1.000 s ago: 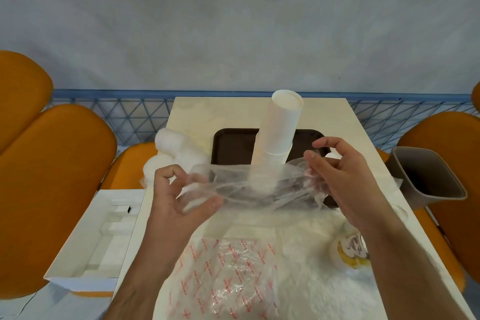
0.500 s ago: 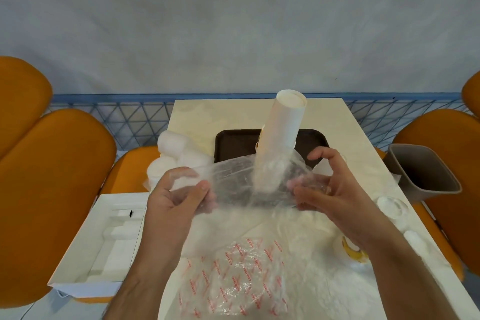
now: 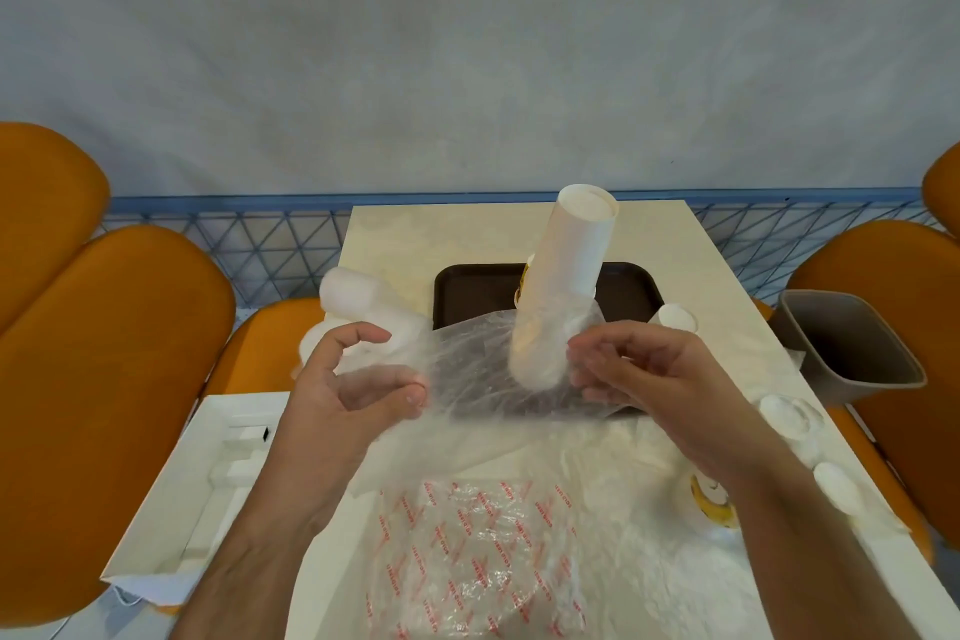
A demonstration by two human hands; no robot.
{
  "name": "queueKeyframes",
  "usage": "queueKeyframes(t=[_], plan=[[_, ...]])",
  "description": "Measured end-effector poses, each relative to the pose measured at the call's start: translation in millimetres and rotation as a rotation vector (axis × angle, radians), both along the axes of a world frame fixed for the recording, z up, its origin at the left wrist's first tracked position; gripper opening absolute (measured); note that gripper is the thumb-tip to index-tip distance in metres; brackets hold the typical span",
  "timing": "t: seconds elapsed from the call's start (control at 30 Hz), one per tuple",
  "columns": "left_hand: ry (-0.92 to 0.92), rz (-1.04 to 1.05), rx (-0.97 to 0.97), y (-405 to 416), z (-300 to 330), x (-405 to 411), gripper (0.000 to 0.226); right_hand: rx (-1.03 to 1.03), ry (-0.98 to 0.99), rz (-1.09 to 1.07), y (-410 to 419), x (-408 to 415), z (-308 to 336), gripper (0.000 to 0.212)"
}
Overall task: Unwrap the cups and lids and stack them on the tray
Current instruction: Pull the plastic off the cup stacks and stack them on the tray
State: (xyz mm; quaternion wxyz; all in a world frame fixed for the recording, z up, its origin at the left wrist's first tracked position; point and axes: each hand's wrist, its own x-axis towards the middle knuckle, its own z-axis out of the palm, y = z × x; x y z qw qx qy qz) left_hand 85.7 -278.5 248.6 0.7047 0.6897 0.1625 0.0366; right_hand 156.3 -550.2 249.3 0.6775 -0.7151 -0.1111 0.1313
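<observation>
The cream-topped table (image 3: 457, 234) runs away from the camera, and everything here is placed against it; orange padded seats (image 3: 109, 353) flank both its long sides; on its far half lies the dark brown tray (image 3: 467, 291), with a tall stack of white paper cups (image 3: 569, 270) standing on it, leaning toward the far right; off the table's left edge, on a seat, sits an open white cardboard box (image 3: 208, 483); off its right edge stands a grey bin (image 3: 852, 348); the table's near end is covered by a crumpled clear bag with red print (image 3: 467, 556); at its left edge beside the tray lie wrapped white rolls (image 3: 353, 296), cups or lids I cannot tell; above the middle of the table a clear plastic wrapper (image 3: 467, 369) is held spread between both hands, veiling the foot of the cup stack; the left hand (image 3: 353, 395) has thumb and curled fingers pinching the wrapper's left end; the right hand (image 3: 654, 379) pinches its right end with bent fingers; near the table's right edge sit loose clear lids (image 3: 789, 416), and a cup with yellow print (image 3: 711, 504) shows partly behind the right forearm.
</observation>
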Motion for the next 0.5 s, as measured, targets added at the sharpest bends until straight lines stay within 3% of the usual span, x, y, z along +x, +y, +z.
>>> queueKeyframes(t=[0.1, 0.27, 0.4, 0.47, 0.5], plan=[[0.008, -0.027, 0.005, 2, 0, 1, 0.055, -0.045, -0.035, 0.010, 8, 4, -4, 0.021], [-0.034, 0.063, -0.086, 14, -5, 2, 0.055, -0.181, 0.008, 0.236, -3, 4, 3, 0.069], [-0.068, 0.121, -0.213, 17, -6, 3, 0.041, -0.169, 0.024, 0.331, -10, 5, 7, 0.098], [-0.087, 0.103, -0.202, 15, -8, 4, 0.033, -0.154, -0.006, 0.323, -11, 4, 7, 0.096], [-0.094, 0.084, -0.171, 14, -9, 5, 0.033, -0.123, -0.003, 0.284, -10, 4, 6, 0.084]])
